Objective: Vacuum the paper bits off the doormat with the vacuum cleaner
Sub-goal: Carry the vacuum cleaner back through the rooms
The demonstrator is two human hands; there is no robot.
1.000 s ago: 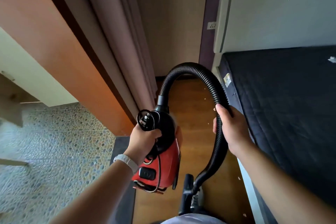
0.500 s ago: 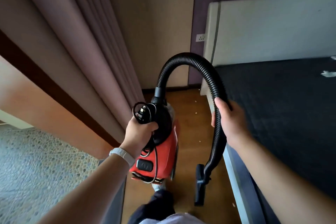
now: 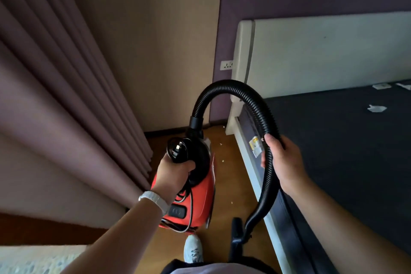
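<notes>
Vacuum cleaner up off the floor, both hands full.
My left hand [image 3: 175, 173] grips the red vacuum cleaner [image 3: 198, 202] by its top handle, coiled cord [image 3: 175, 149] caught in the same grasp; my right hand [image 3: 282, 162] is wrapped round the black hose [image 3: 222, 89], nozzle [image 3: 236, 236] dangling by my shoe [image 3: 193, 249]. Paper bits [image 3: 223, 159] dot the wooden floor [image 3: 231, 176] beside the bed [image 3: 333, 140].

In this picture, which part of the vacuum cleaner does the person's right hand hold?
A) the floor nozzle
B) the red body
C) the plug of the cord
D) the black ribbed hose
D: the fingers of the right hand are curled round the black ribbed hose just past its arch, while the left hand grips the top of the red vacuum cleaner.
</notes>
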